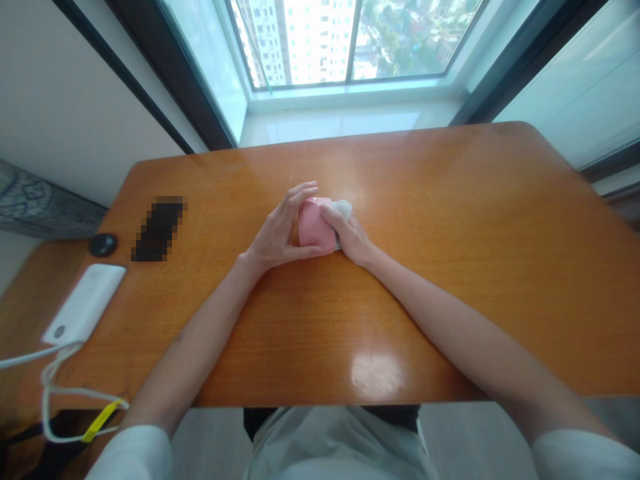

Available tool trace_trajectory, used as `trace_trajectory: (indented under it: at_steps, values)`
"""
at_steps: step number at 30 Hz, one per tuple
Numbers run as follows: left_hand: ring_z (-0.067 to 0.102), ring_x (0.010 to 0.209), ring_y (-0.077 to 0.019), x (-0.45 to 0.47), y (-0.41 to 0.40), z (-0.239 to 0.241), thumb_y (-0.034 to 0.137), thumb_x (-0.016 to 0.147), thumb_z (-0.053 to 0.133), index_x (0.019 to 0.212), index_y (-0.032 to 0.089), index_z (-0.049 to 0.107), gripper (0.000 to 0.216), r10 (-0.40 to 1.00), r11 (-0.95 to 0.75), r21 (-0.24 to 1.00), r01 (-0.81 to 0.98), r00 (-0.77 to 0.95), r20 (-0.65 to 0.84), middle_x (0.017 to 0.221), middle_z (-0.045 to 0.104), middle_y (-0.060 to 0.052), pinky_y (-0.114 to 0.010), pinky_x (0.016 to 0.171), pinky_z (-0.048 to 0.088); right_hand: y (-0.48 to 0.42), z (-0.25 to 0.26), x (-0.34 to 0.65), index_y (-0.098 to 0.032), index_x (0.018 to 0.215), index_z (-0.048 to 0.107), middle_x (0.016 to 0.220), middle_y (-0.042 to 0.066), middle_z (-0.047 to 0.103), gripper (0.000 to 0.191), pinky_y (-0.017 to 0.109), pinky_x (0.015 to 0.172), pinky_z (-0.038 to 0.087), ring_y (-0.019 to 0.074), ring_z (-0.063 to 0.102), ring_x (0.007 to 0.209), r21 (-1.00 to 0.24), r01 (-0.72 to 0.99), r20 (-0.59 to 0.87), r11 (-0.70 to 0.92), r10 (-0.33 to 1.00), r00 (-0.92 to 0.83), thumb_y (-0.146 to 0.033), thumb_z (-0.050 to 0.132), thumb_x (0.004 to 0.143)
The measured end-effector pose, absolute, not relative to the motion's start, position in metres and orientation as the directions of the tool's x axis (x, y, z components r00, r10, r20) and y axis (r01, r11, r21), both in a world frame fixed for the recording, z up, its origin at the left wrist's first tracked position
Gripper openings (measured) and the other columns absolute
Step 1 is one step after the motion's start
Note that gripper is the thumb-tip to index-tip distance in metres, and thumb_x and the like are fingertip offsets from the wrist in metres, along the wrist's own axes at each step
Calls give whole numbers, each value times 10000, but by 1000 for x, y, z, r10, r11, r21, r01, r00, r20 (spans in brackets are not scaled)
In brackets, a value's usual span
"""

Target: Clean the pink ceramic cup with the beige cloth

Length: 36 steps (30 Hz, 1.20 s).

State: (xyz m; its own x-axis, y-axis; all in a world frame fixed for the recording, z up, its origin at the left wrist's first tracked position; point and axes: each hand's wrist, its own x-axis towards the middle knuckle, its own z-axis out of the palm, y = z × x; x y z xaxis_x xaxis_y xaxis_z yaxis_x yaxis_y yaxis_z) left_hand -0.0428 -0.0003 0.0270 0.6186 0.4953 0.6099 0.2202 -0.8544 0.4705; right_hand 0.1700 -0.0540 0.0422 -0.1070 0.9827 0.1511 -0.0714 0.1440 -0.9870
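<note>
A small pink cup-shaped object [315, 225] is between my two hands, above the middle of the desk. My left hand [280, 232] curves around its left side, thumb along the lower edge and fingers over the top. My right hand [353, 239] grips the right side, its thumb pressed on the pink surface. A crumpled white cloth or tissue [343, 208] bulges out between the right hand and the pink object. The right fingers are mostly hidden behind it, and I cannot tell whether the pink object touches the desk.
On the left of the wooden desk [475, 267] are a pixelated dark rectangle [159, 229], a round black item [103, 245] and a white power bank [85, 303]. A white cable [47, 380] with a yellow tag [103, 420] hangs by the left edge. Beyond the far edge is a window [350, 40].
</note>
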Motion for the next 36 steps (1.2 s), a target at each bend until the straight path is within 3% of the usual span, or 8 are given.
trace_trajectory:
  at_steps: [4,8,15,21,25,32,36]
  values:
    - [517,1638,-463,-52,3,28,939,781,869,1794,342,310,1302,382,-923,281,263,721,578,1798,444,-223,-654,1314,505,-55,45,171,-238,806,621,829,12,579,667,301,702,469,172,530,815,-989,-87,126,116,985,-120,-890,696,928]
    - [592,1575,-421,-48,-1,27,798,818,946,1768,336,333,1222,398,-917,275,288,690,605,1709,534,-199,-606,1281,565,-55,46,172,-239,816,638,840,26,611,698,307,717,498,194,566,857,-993,-61,109,103,988,-106,-930,688,900]
    - [674,1445,-385,-31,-11,32,645,767,1005,1661,295,474,1097,463,-882,411,230,581,669,1561,629,-158,-545,1220,605,-53,41,172,-243,808,626,809,8,590,679,310,680,481,170,513,768,-989,-100,121,113,990,-74,-910,696,913]
    - [768,1160,-327,-25,-17,33,717,782,923,1526,247,564,950,711,-664,695,274,519,475,1402,738,-139,-464,995,653,-52,33,173,-236,844,659,821,17,622,675,309,675,495,173,548,756,-991,-96,108,97,987,-118,-905,691,928]
    - [770,1016,-285,-25,-15,30,759,872,842,1505,244,565,862,757,-569,793,217,514,403,1278,780,-119,-414,865,639,-53,36,172,-237,785,611,771,0,559,687,297,638,445,158,507,730,-987,-68,153,146,981,-115,-901,669,952]
    - [774,1178,-325,-26,-9,24,837,902,801,1563,248,538,924,737,-525,841,132,565,372,1440,744,-158,-456,1003,640,-55,43,170,-232,739,562,740,-19,503,711,297,606,381,134,467,687,-974,-31,225,223,969,-103,-901,678,947]
    - [706,1400,-380,-27,-9,18,865,932,758,1689,283,434,1008,666,-654,748,115,558,496,1639,614,-196,-552,1171,604,-56,40,171,-236,773,582,752,-13,524,700,300,622,407,147,484,709,-983,-37,182,179,977,-112,-908,656,956]
